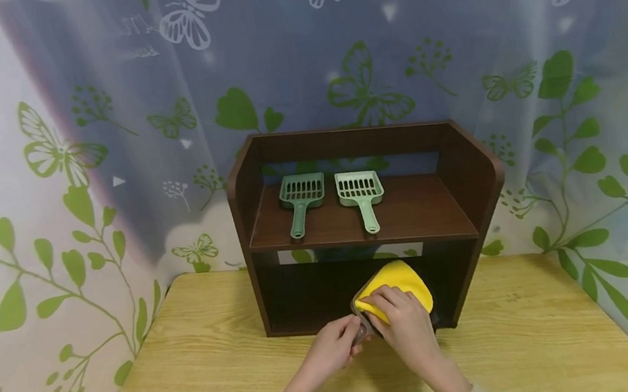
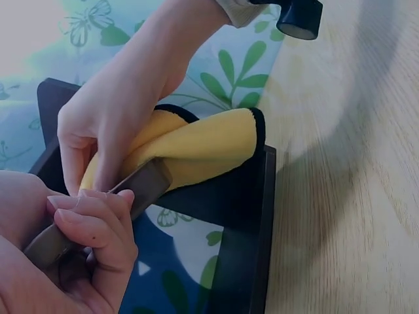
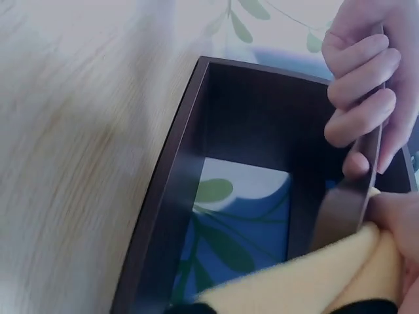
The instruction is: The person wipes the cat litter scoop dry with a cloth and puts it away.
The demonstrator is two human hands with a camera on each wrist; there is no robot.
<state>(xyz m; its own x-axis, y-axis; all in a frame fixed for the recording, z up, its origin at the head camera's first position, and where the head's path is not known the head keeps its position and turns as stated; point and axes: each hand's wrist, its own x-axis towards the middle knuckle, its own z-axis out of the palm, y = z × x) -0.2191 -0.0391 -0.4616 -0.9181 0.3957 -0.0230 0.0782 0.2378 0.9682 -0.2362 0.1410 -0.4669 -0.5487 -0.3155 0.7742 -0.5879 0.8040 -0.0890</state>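
My left hand (image 1: 335,344) grips the handle of a grey-brown scoop (image 2: 149,185), whose head is mostly hidden under a yellow cloth (image 1: 403,280). The cloth has dark edging and lies folded in the left wrist view. With bent fingers, my right hand (image 1: 406,325) holds the cloth against the scoop. Both hands are in front of the lower compartment of a dark brown shelf (image 1: 352,217). On its upper board lie a darker green litter scoop (image 1: 300,209) and a pale green litter scoop (image 1: 364,198), side by side, handles toward me.
The shelf stands on a light wood-grain table (image 1: 205,366), its side panels rising on both sides of the upper board. Behind and beside the table hangs a curtain (image 1: 284,49) printed with butterflies and leaves.
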